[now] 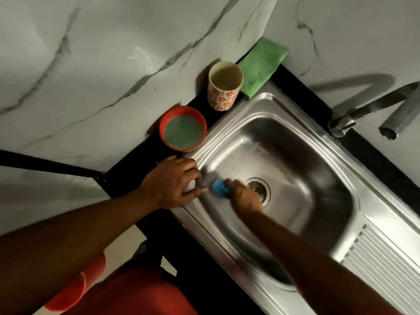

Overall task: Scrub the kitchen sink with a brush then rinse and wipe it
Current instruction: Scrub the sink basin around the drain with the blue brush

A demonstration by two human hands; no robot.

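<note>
Around the sink (268, 98) we've got a few bits sitting on the dark table (134, 171) along its left end. There's a red bowl (162, 133) with greenish liquid in it, right up against the rim. Past that is a cream cup (225, 87) with red flowers, upright. A green cloth (261, 64) is tucked into the corner against the marble wall. The tap (368, 105) sticks out at the back, and its spout bends back down near the far rim.

The sink runs diagonally, basin at the upper left and ribbed drainboard (381, 262) at the lower right.

Our left hand (175, 180) lies palm down on the near-left corner of the rim, fingers loosely spread with nothing in them that we can make out. Our right hand (245, 196) is down in the basin, blurry, fingers wrapped round a blue brush (219, 186). It covers part of the drain (259, 186).

Only the brush's blue end pokes out, toward the left wall of the basin and the left hand. The rest is under the fingers, so we can't tell its long axis.
</note>
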